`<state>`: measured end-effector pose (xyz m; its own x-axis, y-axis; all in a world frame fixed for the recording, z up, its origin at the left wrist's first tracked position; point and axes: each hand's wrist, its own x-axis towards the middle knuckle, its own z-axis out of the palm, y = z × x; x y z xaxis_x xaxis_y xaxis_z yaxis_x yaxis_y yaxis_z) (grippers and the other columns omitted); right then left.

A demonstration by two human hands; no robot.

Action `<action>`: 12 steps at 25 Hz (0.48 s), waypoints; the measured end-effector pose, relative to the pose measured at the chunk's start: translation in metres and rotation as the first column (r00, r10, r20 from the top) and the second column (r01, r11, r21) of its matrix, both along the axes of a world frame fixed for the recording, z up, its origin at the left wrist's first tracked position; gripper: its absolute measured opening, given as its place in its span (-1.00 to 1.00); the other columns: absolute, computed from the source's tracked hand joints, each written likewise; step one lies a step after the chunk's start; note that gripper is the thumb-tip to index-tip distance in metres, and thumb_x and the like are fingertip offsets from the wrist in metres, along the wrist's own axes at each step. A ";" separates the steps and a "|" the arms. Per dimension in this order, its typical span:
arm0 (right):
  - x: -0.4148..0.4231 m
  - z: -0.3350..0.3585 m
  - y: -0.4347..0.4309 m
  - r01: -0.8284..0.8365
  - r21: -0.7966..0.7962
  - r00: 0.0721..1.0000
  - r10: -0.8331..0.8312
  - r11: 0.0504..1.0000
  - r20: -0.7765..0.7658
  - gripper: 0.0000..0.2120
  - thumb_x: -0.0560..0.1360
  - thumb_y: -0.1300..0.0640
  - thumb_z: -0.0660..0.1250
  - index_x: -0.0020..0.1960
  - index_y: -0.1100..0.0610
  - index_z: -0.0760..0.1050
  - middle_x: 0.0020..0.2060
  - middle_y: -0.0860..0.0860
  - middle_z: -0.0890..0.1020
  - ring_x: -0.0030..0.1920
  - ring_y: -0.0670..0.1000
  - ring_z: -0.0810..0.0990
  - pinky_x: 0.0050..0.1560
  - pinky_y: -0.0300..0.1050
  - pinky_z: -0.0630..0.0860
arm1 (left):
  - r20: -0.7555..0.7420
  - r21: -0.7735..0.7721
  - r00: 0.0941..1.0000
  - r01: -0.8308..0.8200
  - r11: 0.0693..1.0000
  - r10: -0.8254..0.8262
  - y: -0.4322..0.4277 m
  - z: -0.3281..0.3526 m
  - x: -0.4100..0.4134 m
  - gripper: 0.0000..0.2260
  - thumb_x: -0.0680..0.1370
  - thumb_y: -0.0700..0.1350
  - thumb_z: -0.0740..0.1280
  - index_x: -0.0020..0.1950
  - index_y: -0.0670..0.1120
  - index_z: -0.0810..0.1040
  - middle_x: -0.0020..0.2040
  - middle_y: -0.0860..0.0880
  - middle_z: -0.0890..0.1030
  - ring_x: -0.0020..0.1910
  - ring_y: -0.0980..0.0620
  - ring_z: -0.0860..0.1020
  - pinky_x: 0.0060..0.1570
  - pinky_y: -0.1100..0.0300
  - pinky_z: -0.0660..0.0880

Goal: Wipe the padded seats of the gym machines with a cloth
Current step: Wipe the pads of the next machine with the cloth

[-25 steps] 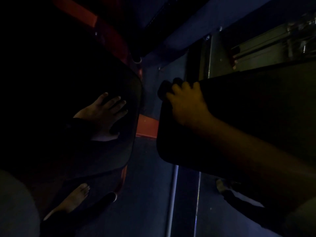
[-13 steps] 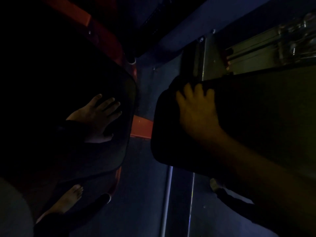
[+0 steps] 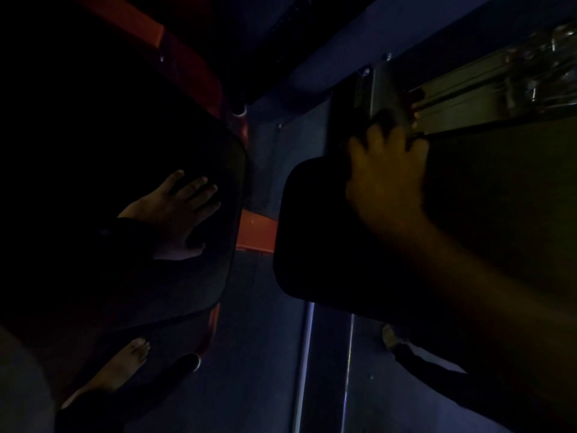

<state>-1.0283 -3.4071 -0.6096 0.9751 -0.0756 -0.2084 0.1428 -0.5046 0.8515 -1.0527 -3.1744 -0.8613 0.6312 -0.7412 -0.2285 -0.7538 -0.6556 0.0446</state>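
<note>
The room was dim, with a dark floor (image 3: pixel 262 354) under the machines. Take the orange frame bar (image 3: pixel 256 231) as the landmark. Nearer to you than the bar and to its left, your bare foot (image 3: pixel 123 367) stood on the floor. Just left of the bar lay the left padded seat (image 3: pixel 199 285), and your left hand (image 3: pixel 175 210) rested flat on it, fingers straight and spread, holding nothing. Just right of the bar lay the right padded seat (image 3: pixel 315 232). Your right hand (image 3: pixel 385 182) lay on its far edge, fingers stretched and apart. A dark lump (image 3: pixel 384 119) sat just past those fingertips, possibly the cloth, but it was too dark to tell. Beyond the bar, to the right, ran metal rails (image 3: pixel 468 89).
</note>
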 end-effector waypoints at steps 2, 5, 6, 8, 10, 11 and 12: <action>-0.022 -0.007 0.003 -0.090 0.050 0.945 0.101 0.995 -0.311 -0.33 0.56 -0.20 0.24 0.58 0.01 0.16 0.52 0.15 0.25 0.45 0.28 0.26 0.33 0.24 0.29 | 0.004 -0.007 1.000 -0.010 1.000 0.010 0.002 -0.002 0.000 -0.18 0.51 0.44 -0.02 0.67 0.05 -0.06 0.68 -0.08 -0.09 0.65 -0.13 -0.11 0.53 -0.21 -0.20; -0.005 0.016 -0.002 0.091 0.171 0.987 -0.066 0.981 -0.149 -0.34 0.58 -0.17 0.24 0.60 -0.04 0.11 0.55 0.11 0.21 0.49 0.25 0.23 0.37 0.25 0.25 | -0.005 -0.007 1.000 -0.011 1.000 0.011 0.000 -0.004 -0.001 -0.17 0.51 0.45 -0.01 0.67 0.05 -0.07 0.68 -0.08 -0.09 0.65 -0.13 -0.11 0.53 -0.20 -0.21; -0.014 0.016 0.001 0.087 0.147 0.991 -0.071 0.985 -0.111 -0.34 0.58 -0.15 0.24 0.60 -0.03 0.11 0.56 0.12 0.19 0.49 0.27 0.22 0.37 0.26 0.25 | -0.015 0.000 1.000 -0.010 1.000 0.010 -0.001 -0.003 -0.001 -0.17 0.51 0.45 0.00 0.67 0.05 -0.08 0.68 -0.08 -0.10 0.65 -0.13 -0.12 0.53 -0.21 -0.21; -0.070 -0.003 0.009 -0.059 0.121 0.957 0.091 0.991 -0.275 -0.37 0.59 -0.13 0.19 0.60 0.00 0.13 0.55 0.15 0.21 0.49 0.29 0.22 0.34 0.25 0.29 | -0.009 0.003 1.000 -0.008 1.000 0.008 0.000 -0.004 0.000 -0.17 0.51 0.45 0.00 0.67 0.05 -0.08 0.68 -0.09 -0.11 0.64 -0.13 -0.13 0.53 -0.21 -0.22; -0.078 -0.002 0.005 -0.079 0.239 0.907 0.169 0.968 -0.386 -0.38 0.58 -0.12 0.20 0.60 -0.03 0.16 0.54 0.11 0.26 0.47 0.26 0.27 0.31 0.21 0.31 | -0.009 0.000 1.000 -0.007 1.000 0.007 0.001 -0.005 0.000 -0.16 0.51 0.46 -0.02 0.67 0.04 -0.10 0.68 -0.09 -0.12 0.64 -0.14 -0.13 0.52 -0.21 -0.22; -0.060 0.005 0.000 -0.003 0.251 0.951 0.080 0.968 -0.299 -0.37 0.58 -0.12 0.23 0.60 -0.06 0.14 0.54 0.09 0.24 0.47 0.24 0.26 0.31 0.22 0.29 | -0.008 0.001 1.000 -0.007 1.000 0.007 0.001 -0.005 0.000 -0.16 0.51 0.46 -0.02 0.67 0.05 -0.10 0.68 -0.09 -0.12 0.64 -0.15 -0.13 0.52 -0.22 -0.22; -0.049 0.011 0.001 0.103 0.242 0.980 -0.057 0.965 -0.192 -0.35 0.58 -0.13 0.24 0.60 -0.07 0.11 0.56 0.09 0.20 0.49 0.24 0.23 0.34 0.23 0.27 | -0.004 0.010 1.000 -0.005 1.000 0.005 0.000 -0.004 -0.001 -0.16 0.52 0.46 -0.02 0.67 0.05 -0.11 0.67 -0.10 -0.13 0.64 -0.15 -0.14 0.52 -0.22 -0.22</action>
<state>-1.0769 -3.4065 -0.5990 0.9119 -0.0750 -0.4034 0.2335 -0.7135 0.6606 -1.0534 -3.1745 -0.8654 0.6341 -0.7357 -0.2381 -0.7503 -0.6598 0.0408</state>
